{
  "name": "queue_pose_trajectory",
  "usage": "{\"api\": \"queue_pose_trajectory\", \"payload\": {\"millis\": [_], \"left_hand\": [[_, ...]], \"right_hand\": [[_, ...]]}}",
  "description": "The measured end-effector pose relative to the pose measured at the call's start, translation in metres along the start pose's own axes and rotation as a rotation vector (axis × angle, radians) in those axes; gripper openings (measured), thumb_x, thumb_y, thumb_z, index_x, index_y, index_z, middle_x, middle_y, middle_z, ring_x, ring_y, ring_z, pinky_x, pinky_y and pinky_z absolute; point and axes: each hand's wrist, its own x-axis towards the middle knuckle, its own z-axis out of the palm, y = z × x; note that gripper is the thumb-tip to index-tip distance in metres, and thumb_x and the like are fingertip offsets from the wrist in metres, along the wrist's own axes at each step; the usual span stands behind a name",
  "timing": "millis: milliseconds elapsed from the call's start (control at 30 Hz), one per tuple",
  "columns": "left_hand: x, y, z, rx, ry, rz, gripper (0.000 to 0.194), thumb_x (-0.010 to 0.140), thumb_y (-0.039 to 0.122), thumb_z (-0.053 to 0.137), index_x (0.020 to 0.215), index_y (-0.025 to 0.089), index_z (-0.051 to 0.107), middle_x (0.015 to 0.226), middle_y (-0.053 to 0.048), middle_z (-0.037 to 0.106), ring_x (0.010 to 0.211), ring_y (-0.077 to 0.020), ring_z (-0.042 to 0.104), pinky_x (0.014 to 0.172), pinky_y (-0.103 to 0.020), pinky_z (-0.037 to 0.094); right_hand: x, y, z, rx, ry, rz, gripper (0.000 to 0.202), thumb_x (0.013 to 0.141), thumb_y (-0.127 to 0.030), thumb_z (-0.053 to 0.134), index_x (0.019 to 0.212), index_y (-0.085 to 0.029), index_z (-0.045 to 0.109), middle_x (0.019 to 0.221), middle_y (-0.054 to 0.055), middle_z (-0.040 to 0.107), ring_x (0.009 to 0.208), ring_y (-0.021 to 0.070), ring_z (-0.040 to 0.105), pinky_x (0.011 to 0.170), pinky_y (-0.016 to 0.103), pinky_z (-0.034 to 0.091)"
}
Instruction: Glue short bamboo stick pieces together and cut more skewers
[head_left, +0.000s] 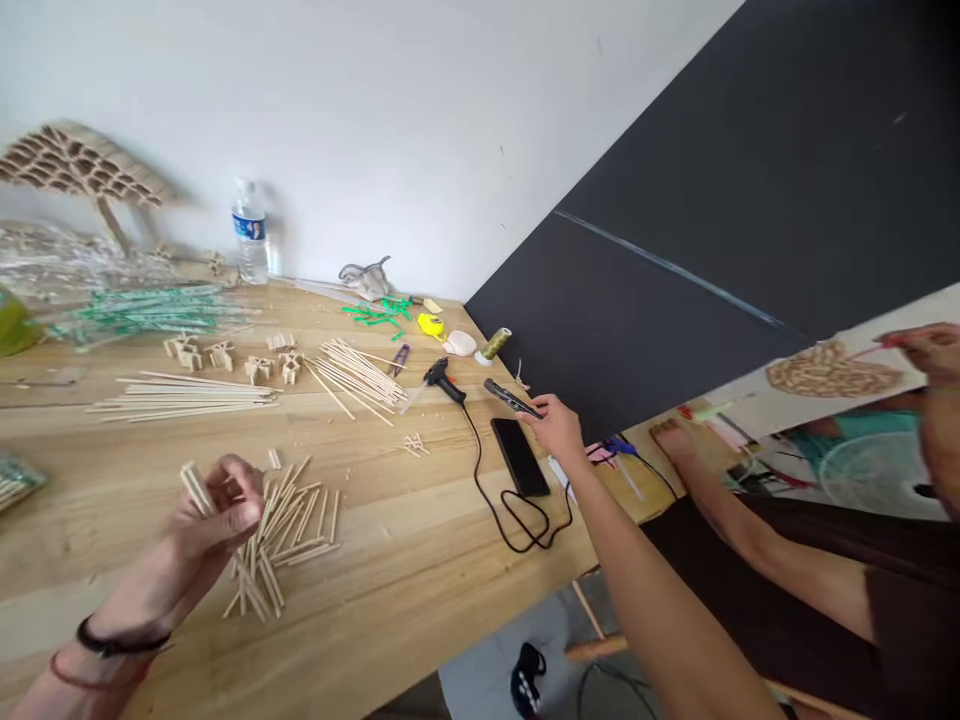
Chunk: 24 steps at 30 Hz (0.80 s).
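My left hand point(214, 515) is closed around a few short wooden sticks point(196, 490) over the near left of the table. Just right of it lies a loose heap of cut wooden sticks point(289, 525). My right hand point(556, 428) grips the near end of a slim dark hand tool point(510, 397); its exact kind does not show. Beneath that hand lies a black phone point(520, 458). A black glue gun point(444, 382) rests left of the tool, its cord looping toward the phone. Longer sticks point(360, 378) are spread left of the glue gun.
A water bottle point(250, 232) stands by the wall, near a tree-like stick model point(82, 170). Small stick pieces point(259, 368), green-wrapped bundles point(154, 308), a yellow tape measure point(431, 325) and a thread spool point(495, 345) lie about. A co-worker's arm point(765, 545) reaches in at right, beyond a dark panel point(675, 220).
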Motion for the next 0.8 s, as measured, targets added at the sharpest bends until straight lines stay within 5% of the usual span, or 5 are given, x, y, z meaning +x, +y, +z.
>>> {"api": "queue_pose_trajectory", "payload": {"millis": [533,800], "left_hand": [[-0.005,-0.018,-0.001,-0.16,-0.121,-0.153,0.024,0.086,0.034,0.086,0.093,0.024,0.065,0.074,0.007,0.046,0.055,-0.0058,0.02,0.046,-0.015,0.028],[0.0,-0.022,0.003,-0.103,-0.124,-0.187,0.028,0.086,0.038,0.087,0.095,0.021,0.066,0.082,0.006,0.048,0.055,-0.0043,0.018,0.047,-0.017,0.023]], "right_hand": [[0.062,-0.047,0.047,0.011,-0.018,0.112,0.037,0.103,-0.036,0.069,0.135,-0.018,0.064,0.136,0.011,0.066,0.115,0.0268,0.07,0.096,0.048,0.061],[0.069,-0.062,0.045,0.167,-0.037,0.111,0.038,0.103,-0.036,0.069,0.135,-0.018,0.064,0.136,0.011,0.067,0.115,0.0268,0.07,0.096,0.048,0.062]]}}
